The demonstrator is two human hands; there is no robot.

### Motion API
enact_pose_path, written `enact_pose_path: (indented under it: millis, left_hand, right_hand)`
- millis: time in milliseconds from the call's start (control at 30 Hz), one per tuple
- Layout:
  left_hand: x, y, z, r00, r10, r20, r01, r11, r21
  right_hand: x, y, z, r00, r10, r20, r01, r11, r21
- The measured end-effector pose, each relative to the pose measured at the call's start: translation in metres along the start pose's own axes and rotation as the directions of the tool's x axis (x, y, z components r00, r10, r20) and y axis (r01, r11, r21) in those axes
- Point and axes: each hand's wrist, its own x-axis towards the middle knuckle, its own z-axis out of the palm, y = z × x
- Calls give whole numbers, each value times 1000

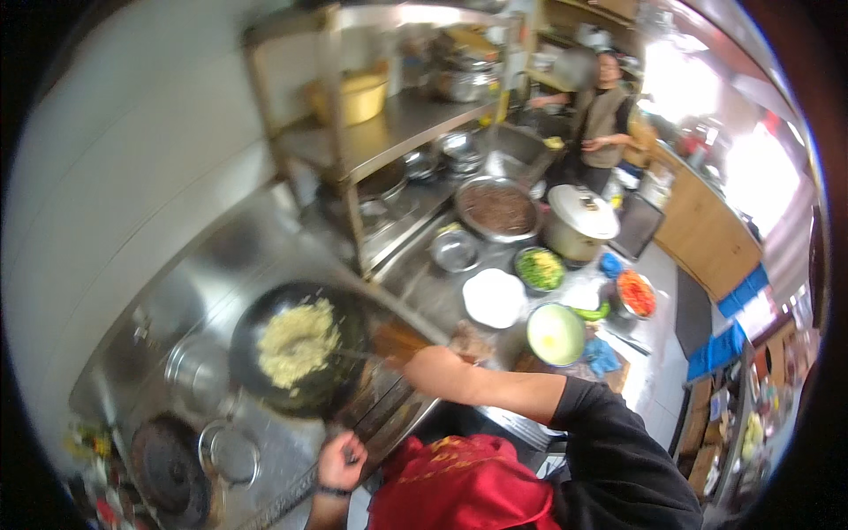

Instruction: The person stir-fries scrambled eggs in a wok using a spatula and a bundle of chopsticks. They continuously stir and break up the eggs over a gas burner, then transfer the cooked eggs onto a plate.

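Note:
A black wok (245,344) sits on the stove with a heap of pale yellow food pieces (298,341) in it. My left hand (342,457) is closed around a dark handle at the wok's near side. My right hand (421,364) is at the wok's right edge, its fingers curled around the handle of a utensil whose thin metal shaft (354,354) reaches into the wok. Blur hides the utensil's head and the exact grip.
A counter at the right bears a white plate (495,298), a bowl of chopped greens (540,268), a bowl of chopped red vegetables (636,293) and a lidded pot (580,225). A steel shelf (397,146) rises behind the wok. A co-worker (604,126) stands beyond the counter.

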Motion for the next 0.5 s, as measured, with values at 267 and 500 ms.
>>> enact_pose_path:
  millis: [267, 500]
  left_hand:
    - [-22, 2, 3, 979, 198, 35, -199, 924, 325]
    - [-4, -19, -58, 921, 213, 327, -389, 575, 720]
  right_hand:
    - [9, 24, -38, 981, -104, 165, 106, 994, -2]
    - [-35, 0, 35, 997, 76, -7, -74, 983, 166]
